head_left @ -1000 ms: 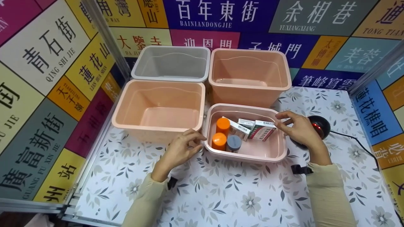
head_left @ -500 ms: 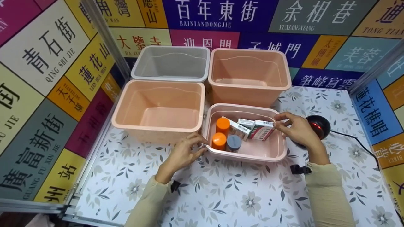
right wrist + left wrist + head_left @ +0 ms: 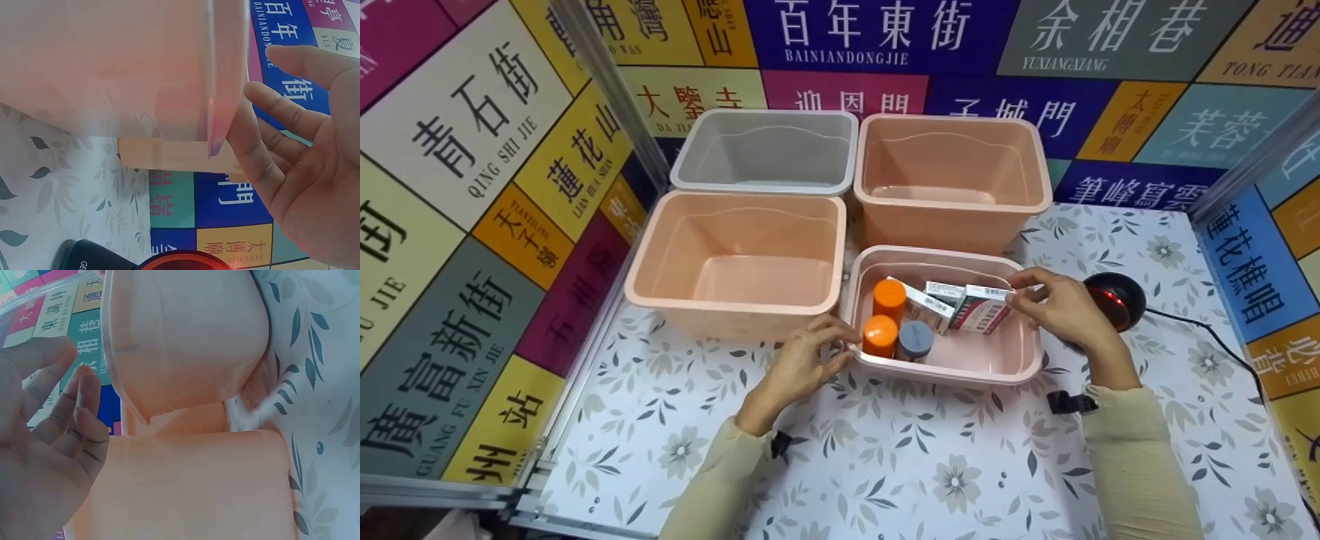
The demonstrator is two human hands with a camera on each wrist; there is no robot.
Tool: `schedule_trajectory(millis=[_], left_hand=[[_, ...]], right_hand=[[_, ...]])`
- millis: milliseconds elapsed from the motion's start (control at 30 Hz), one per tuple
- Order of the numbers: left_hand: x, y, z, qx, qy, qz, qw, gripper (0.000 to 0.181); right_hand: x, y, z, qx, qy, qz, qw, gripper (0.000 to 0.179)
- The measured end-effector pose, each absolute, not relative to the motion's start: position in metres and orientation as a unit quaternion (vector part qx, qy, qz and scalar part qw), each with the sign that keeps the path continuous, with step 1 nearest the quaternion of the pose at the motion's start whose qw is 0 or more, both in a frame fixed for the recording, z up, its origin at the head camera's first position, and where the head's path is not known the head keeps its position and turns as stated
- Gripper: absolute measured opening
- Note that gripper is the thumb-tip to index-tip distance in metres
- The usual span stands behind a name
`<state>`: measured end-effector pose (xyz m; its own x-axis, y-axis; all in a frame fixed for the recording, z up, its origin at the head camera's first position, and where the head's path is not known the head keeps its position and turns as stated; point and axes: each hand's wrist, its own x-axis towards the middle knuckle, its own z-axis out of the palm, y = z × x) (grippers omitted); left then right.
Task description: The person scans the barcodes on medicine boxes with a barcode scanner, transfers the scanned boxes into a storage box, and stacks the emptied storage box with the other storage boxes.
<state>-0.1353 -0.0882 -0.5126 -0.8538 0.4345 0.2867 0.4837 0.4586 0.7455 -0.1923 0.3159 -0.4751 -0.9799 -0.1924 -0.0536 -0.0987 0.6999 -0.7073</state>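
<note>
In the head view, a low pale-pink bin [image 3: 975, 361] holds two orange-capped bottles [image 3: 889, 296], a grey-capped bottle [image 3: 916, 341] and several medicine boxes [image 3: 982, 316]. My left hand [image 3: 795, 366] is at the bin's left end, fingertips right at the rim. The left wrist view shows that hand [image 3: 56, 422] with fingers loosely bent and nothing between them, beside the bin's side wall [image 3: 191, 343]. At the opposite end, my right hand [image 3: 1065, 309] has its fingertips at the rim. Its fingers [image 3: 253, 140] look relaxed against the bin's edge in the right wrist view, thumb held apart.
Behind stand a grey bin [image 3: 765, 154], a peach bin [image 3: 952, 161] and, at the left, another peach bin [image 3: 735, 277]. A black round device [image 3: 1114, 301] with a red glow sits right of my right hand, its cable [image 3: 1200, 334] trailing rightward. Sign-printed panels enclose the flowered tabletop [image 3: 945, 472].
My left hand has moved slightly rightward, bringing its fingertips to the low bin's rim. The right hand has shifted slightly left along its end; the bin and its contents stay put.
</note>
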Motion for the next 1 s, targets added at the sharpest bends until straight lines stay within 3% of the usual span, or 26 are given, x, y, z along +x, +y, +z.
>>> schedule_trajectory(millis=[300, 1000], left_hand=[[-0.136, -0.086, -0.52, -0.27, -0.858, -0.434, 0.051, 0.018], [-0.137, -0.082, -0.528, -0.258, -0.861, -0.437, 0.042, 0.017]], right_hand=[[-0.193, 0.312, -0.476, -0.075, 0.927, -0.362, 0.059, 0.041], [-0.194, 0.299, -0.481, -0.092, 0.923, -0.367, 0.073, 0.033]])
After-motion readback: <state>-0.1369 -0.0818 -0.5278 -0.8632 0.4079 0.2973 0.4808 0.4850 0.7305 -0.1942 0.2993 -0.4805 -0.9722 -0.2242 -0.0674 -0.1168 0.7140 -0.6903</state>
